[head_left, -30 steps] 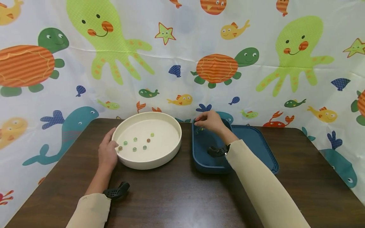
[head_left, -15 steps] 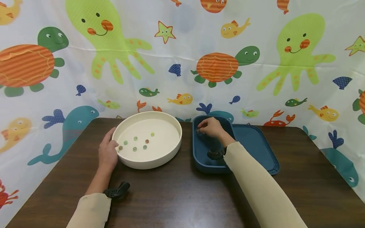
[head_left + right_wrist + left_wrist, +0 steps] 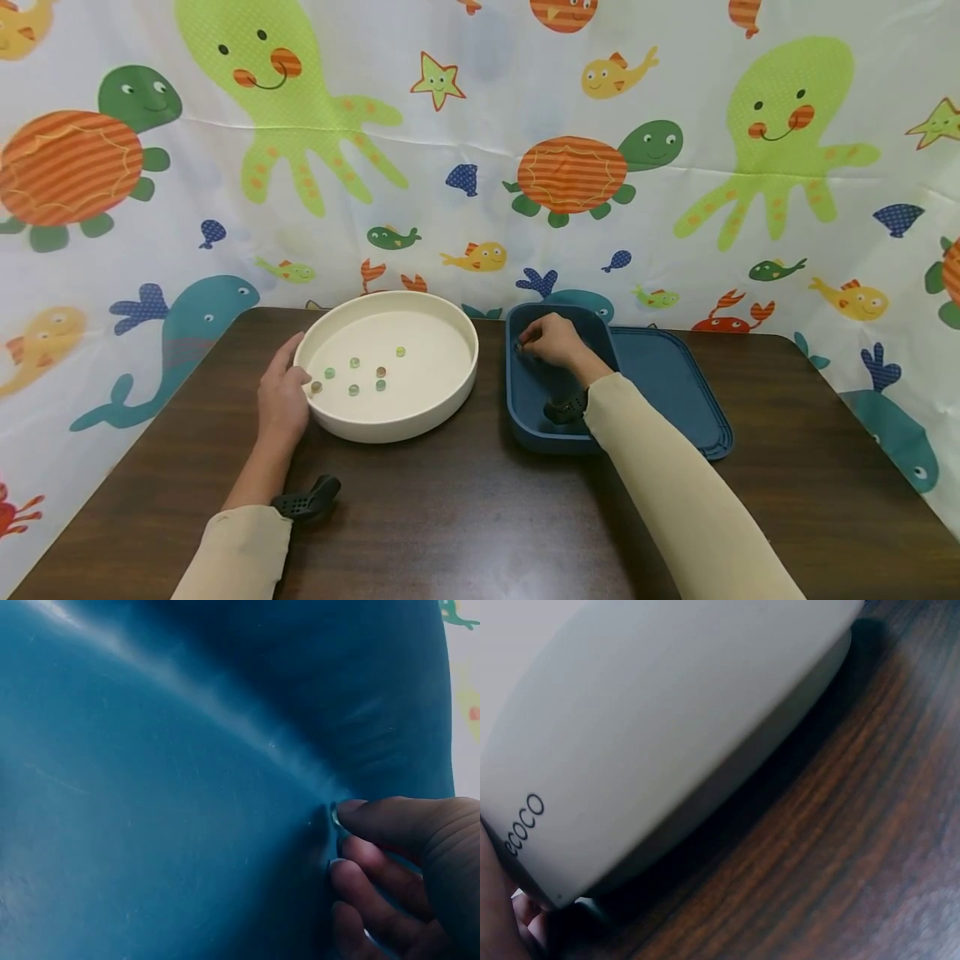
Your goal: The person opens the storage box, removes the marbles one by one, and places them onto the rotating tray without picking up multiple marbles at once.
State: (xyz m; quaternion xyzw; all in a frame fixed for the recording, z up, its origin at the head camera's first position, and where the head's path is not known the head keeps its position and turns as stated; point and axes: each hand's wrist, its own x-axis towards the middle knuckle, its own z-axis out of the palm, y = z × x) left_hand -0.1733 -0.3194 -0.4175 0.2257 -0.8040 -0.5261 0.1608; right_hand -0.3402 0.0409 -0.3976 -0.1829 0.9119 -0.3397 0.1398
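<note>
My left hand (image 3: 283,392) grips the left side of a round cream tray (image 3: 450,396), thumb over the rim and fingers along the outer wall. Several small glass marbles (image 3: 354,390), green, yellow-green and brownish, lie on the tray floor. In the left wrist view the tray's outer wall (image 3: 667,697) shows printed lettering, with part of the hand at lower left. My right hand (image 3: 557,340) reaches down inside a deep blue box (image 3: 517,408). Its thumb and fingertips pinch a small glass marble (image 3: 336,816) close to the box's corner; the curled fingers hide part of it.
A flat blue lid (image 3: 667,383) lies right of the box, partly covered by the right arm. Both containers stand on a dark wooden table (image 3: 450,517). Behind them hangs a white curtain (image 3: 480,167) printed with sea animals.
My right hand has gone from the box's far left rim down into the box, where its fingertips now pinch a marble. One brownish marble in the tray has rolled slightly left. The left hand stays put.
</note>
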